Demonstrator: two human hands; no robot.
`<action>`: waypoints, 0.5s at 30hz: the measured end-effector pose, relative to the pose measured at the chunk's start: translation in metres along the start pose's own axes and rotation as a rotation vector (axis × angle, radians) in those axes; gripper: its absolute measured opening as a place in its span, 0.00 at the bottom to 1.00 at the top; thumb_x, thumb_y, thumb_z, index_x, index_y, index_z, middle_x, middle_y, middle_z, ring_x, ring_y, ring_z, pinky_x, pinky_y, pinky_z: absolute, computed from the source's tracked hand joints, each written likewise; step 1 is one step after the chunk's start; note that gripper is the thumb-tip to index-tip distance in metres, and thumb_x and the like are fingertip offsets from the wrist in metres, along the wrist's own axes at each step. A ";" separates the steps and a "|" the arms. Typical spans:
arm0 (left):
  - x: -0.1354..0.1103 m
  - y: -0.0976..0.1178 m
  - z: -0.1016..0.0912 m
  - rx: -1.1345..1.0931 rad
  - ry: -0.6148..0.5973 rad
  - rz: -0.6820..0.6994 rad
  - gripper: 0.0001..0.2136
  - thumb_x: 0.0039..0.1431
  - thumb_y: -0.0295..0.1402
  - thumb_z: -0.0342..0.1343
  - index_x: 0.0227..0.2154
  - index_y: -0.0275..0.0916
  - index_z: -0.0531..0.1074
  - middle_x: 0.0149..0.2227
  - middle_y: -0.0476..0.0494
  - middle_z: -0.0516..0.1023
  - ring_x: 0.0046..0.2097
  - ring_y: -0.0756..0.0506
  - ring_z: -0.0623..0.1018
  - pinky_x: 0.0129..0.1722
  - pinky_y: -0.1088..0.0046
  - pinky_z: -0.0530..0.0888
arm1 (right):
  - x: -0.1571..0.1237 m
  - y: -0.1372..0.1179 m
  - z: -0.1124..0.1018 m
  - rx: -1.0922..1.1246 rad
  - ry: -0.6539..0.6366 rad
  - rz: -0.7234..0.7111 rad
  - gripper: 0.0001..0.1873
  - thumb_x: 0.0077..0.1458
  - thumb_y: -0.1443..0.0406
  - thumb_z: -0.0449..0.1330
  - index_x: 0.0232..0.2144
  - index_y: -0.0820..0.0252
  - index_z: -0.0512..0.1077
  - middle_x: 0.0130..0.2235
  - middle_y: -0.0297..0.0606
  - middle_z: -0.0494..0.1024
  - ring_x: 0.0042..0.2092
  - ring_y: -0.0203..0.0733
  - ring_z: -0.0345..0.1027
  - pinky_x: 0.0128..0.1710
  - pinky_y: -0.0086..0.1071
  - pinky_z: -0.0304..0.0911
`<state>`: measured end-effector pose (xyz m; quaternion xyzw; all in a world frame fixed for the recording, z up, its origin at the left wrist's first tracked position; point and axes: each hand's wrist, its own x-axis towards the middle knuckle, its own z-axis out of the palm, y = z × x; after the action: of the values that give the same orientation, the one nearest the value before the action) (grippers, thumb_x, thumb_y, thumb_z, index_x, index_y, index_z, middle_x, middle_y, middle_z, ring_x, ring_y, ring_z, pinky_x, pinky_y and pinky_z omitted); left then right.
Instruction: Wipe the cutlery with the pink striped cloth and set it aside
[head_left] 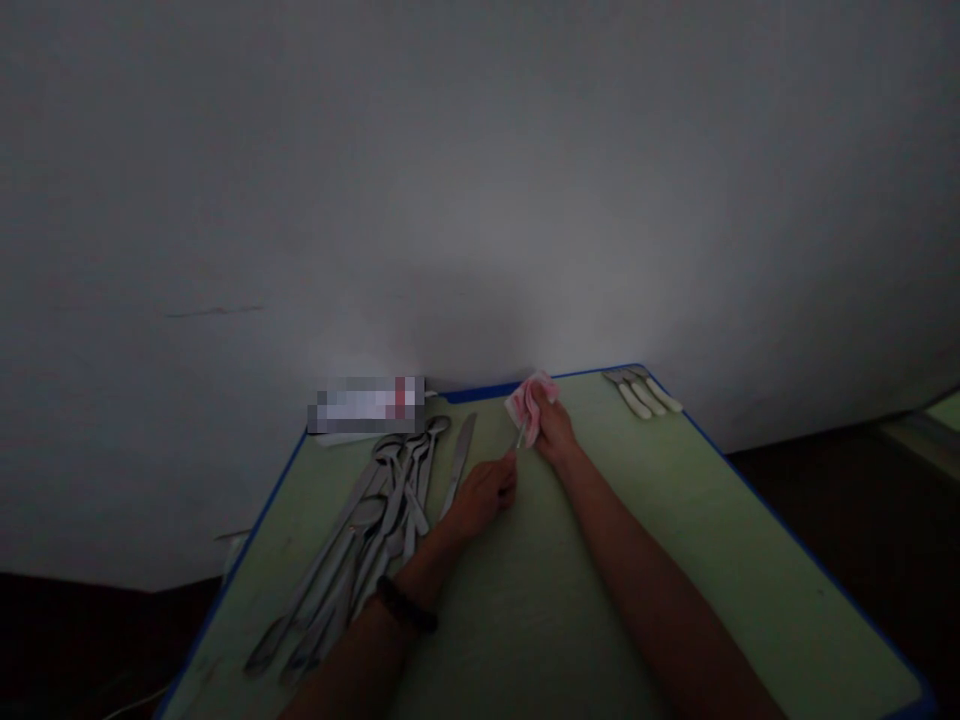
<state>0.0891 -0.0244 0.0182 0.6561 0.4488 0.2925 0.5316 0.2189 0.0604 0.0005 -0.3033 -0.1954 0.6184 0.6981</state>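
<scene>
My left hand (484, 495) is closed on the handle end of a thin metal utensil (517, 438) over the green table (675, 520). My right hand (551, 425) grips a pink cloth (529, 402) bunched around the utensil's far end. A dark band sits on my left wrist. The light is dim, so I cannot tell which kind of utensil it is.
A pile of several steel spoons and knives (375, 520) lies left of my left arm. Three white-handled utensils (645, 392) lie at the far right corner. A blurred packet (367, 405) rests at the far edge against the white wall. The table has a blue rim.
</scene>
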 end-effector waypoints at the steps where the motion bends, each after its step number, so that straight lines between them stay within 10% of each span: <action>1: 0.000 0.000 0.000 -0.005 0.005 0.002 0.21 0.59 0.47 0.37 0.15 0.41 0.53 0.14 0.55 0.54 0.18 0.52 0.56 0.19 0.75 0.55 | 0.000 0.000 0.000 -0.003 0.013 0.004 0.19 0.37 0.57 0.68 0.30 0.60 0.70 0.28 0.32 0.76 0.30 0.33 0.70 0.33 0.27 0.67; 15: 0.000 0.004 0.008 -0.018 0.200 0.050 0.16 0.60 0.42 0.34 0.25 0.40 0.60 0.17 0.56 0.58 0.17 0.52 0.59 0.18 0.78 0.58 | 0.002 0.005 0.004 0.081 0.034 -0.036 0.08 0.42 0.66 0.63 0.29 0.61 0.71 0.28 0.31 0.77 0.31 0.33 0.70 0.36 0.27 0.66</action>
<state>0.0969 -0.0285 0.0199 0.6297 0.4806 0.3738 0.4824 0.2129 0.0634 0.0005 -0.2819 -0.1636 0.6080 0.7239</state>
